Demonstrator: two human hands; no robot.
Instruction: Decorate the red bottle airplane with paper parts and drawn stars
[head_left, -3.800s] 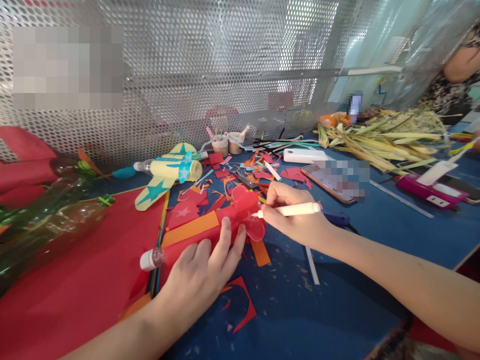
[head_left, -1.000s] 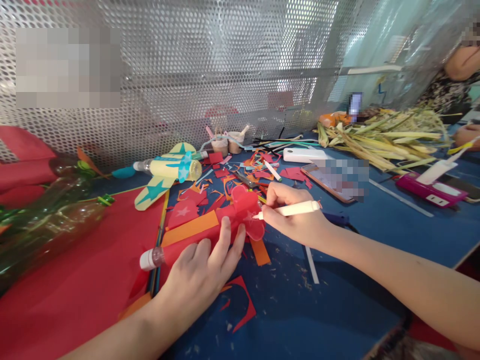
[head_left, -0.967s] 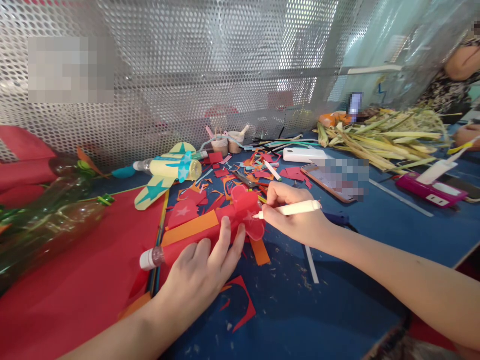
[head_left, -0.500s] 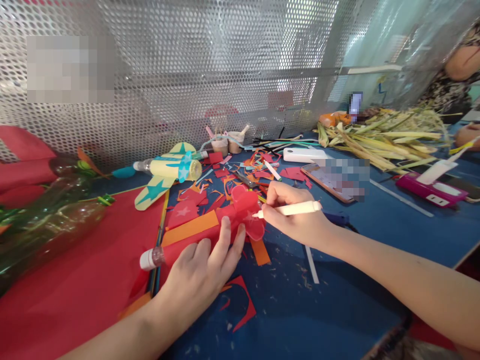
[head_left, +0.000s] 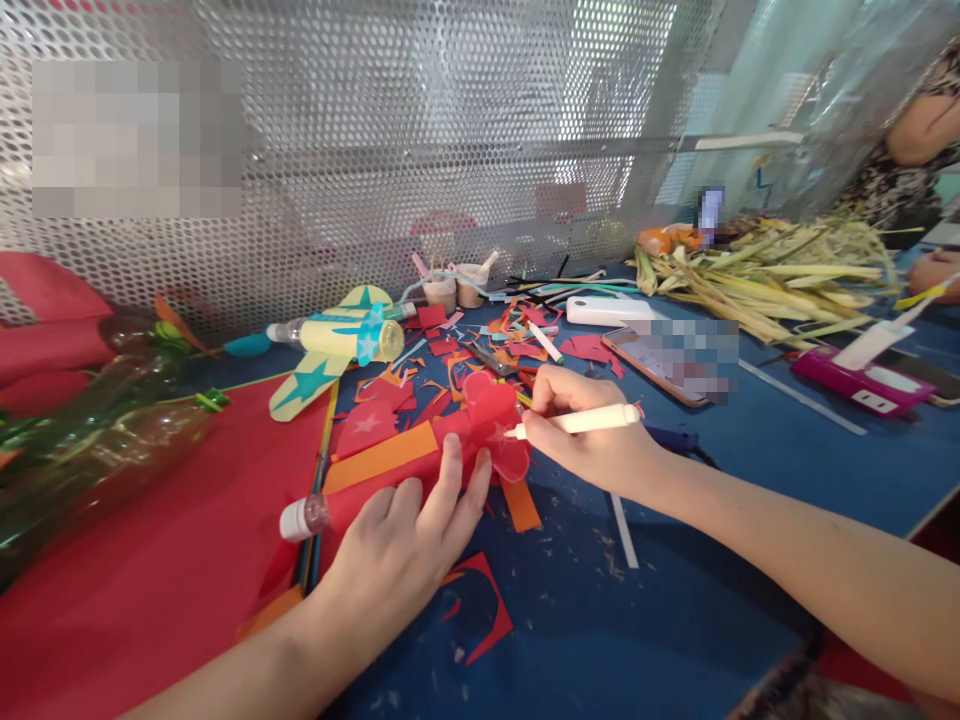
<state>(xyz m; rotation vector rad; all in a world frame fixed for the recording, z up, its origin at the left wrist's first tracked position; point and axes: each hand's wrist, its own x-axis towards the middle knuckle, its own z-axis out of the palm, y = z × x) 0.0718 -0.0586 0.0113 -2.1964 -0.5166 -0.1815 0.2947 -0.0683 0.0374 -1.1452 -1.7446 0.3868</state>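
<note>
Red paper-covered bottle plane [head_left: 420, 470] pinned flat by left hand [head_left: 397, 560]; right hand [head_left: 592, 440] grasps white pen [head_left: 574, 421], best kept steady, pressing lightly on propeller.

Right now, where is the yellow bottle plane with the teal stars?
In the head view, the yellow bottle plane lies left of centre on the blue table, near the perforated metal screen, beyond the red sheet.
</note>
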